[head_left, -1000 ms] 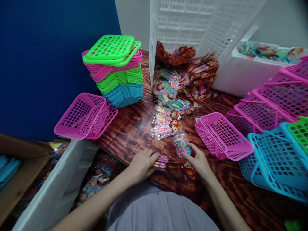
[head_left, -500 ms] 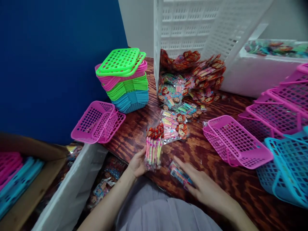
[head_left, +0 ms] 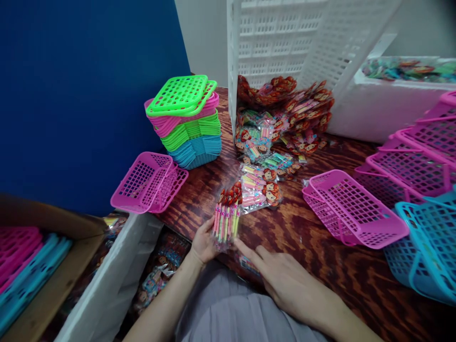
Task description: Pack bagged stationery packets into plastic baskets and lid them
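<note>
My left hand [head_left: 204,242] grips a clear packet of coloured pens with red-haired doll tops [head_left: 227,214] and holds it upright just above the table's near edge. My right hand [head_left: 281,280] lies flat with fingers spread over another pen packet [head_left: 247,262] on the dark wooden table [head_left: 313,247], its forefinger reaching toward the bottom of the held packet. More packets [head_left: 260,187] lie loose beyond the hands, and a heap of packets [head_left: 281,118] spills from a tipped white crate [head_left: 285,42].
Stacked green, pink and blue baskets [head_left: 187,123] stand at the back left, a pink basket pair [head_left: 149,183] hangs over the left edge, and another pink basket [head_left: 352,209] lies to the right beside blue baskets [head_left: 427,247]. White foam boxes [head_left: 117,280] with packets sit lower left.
My left hand lifted a pen packet off the table and stood it upright. My right hand let go of its packet, slid toward me and now lies flat over a packet near the edge.
</note>
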{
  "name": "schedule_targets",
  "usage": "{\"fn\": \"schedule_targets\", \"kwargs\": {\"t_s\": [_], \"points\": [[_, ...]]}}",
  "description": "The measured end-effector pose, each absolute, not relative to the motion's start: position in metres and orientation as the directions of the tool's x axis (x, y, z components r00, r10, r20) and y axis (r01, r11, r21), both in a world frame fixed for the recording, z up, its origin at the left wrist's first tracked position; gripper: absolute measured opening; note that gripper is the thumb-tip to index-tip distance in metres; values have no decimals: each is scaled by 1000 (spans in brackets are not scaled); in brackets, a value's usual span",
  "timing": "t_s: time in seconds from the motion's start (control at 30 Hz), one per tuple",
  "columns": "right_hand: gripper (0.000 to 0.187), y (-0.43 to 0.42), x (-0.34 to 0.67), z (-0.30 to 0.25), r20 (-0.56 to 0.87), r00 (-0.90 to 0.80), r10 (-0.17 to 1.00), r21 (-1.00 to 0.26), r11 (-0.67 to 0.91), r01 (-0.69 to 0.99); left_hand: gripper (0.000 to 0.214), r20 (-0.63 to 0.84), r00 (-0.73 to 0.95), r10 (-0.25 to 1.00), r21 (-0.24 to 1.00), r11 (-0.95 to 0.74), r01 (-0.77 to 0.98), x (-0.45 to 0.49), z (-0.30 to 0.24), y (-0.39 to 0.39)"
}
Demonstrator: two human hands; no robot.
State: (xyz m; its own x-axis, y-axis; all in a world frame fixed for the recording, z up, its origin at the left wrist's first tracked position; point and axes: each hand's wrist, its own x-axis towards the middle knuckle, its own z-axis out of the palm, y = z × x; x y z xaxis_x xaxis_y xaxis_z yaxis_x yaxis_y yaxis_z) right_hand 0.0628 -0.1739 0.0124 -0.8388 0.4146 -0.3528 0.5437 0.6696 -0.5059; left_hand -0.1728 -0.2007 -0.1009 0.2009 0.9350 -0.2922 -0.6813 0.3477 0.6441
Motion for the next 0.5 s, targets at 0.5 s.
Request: {"fn": "schedule_targets", "kwargs": {"t_s": [0.5], "points": [[51, -111, 138, -42, 163, -434, 886, -353, 463, 813, 59, -28, 475, 880, 410, -423, 808, -137, -42, -197]]}}
